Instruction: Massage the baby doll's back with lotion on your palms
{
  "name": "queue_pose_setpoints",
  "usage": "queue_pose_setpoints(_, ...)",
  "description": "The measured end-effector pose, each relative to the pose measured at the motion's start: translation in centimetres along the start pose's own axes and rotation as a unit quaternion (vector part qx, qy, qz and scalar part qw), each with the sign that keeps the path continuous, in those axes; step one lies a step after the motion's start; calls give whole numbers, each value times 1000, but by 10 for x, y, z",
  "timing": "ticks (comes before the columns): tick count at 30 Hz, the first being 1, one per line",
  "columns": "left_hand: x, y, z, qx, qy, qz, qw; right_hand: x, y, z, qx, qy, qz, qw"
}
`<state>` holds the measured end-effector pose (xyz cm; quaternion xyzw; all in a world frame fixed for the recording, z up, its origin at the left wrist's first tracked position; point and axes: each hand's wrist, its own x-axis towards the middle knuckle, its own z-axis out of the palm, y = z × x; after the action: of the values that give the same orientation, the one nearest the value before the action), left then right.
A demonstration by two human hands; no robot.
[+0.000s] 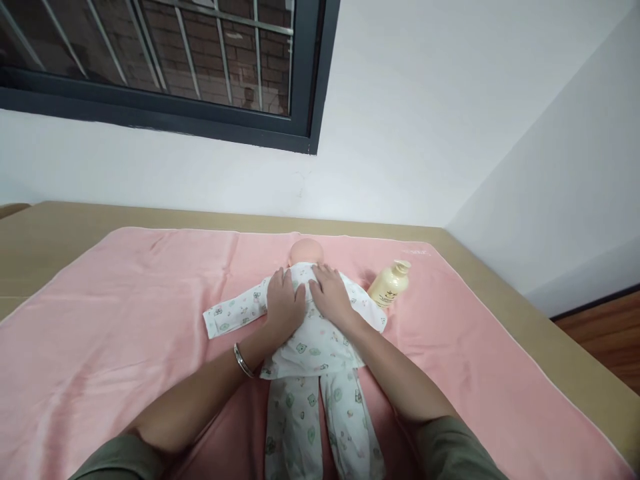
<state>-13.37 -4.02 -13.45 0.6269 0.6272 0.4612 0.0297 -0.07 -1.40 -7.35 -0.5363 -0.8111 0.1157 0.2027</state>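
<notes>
A baby doll (306, 251) lies stretched out on a pink cloth (135, 313), its smooth round head pointing away from me; no face shows. It wears a white printed shirt (314, 343) and matching trousers (295, 423). My left hand (286, 301) rests flat on the left side of the upper shirt, fingers extended toward the head. On the right side, my right hand (331, 293) lies flat in the same way, thumb toward the other. Neither hand grips anything. The doll's left-hand sleeve spreads out sideways. Beside the right sleeve is a pale yellow bottle (390, 285), tilted in view.
Under the cloth is a tan tabletop (490, 293), its surface showing along the back and right. A white wall (390, 120) rises behind it, with a dark-framed barred window (300, 87) at upper left. A wooden brown surface (610, 333) shows at the far right.
</notes>
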Motion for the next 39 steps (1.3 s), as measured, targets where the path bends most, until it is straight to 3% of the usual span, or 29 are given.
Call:
queue_pose_setpoints(3,-7,5,-2,1,-30,81,996,10,6,-3,-39,-25,83,995)
queue_pose_setpoints(6,-2,1,-4,-9,-54,133,990,-5,-2,-1,-72,-29,79,994)
queue_pose_setpoints(10,13,-10,-6,7,-49,85,995,-27,-13,0,-77,-28,-22,996)
queue_pose_setpoints(13,8,-5,-6,28,-56,76,995,-17,-4,-6,-54,-50,-10,997)
queue_pose_setpoints(17,-6,6,-8,29,-76,114,990,-7,3,-9,-54,-50,45,996)
queue_pose_setpoints(23,17,-10,-6,13,-73,76,994,-33,-15,1,-82,-8,-57,995)
queue_pose_setpoints(29,0,3,-8,22,-66,107,992,-3,6,-10,-55,-31,45,997)
queue_pose_setpoints(36,23,-10,-9,13,-66,99,993,-28,-13,-9,-88,-43,-44,994)
queue_pose_setpoints(39,15,-5,-6,32,-60,89,994,-13,-2,-17,-82,-60,15,995)
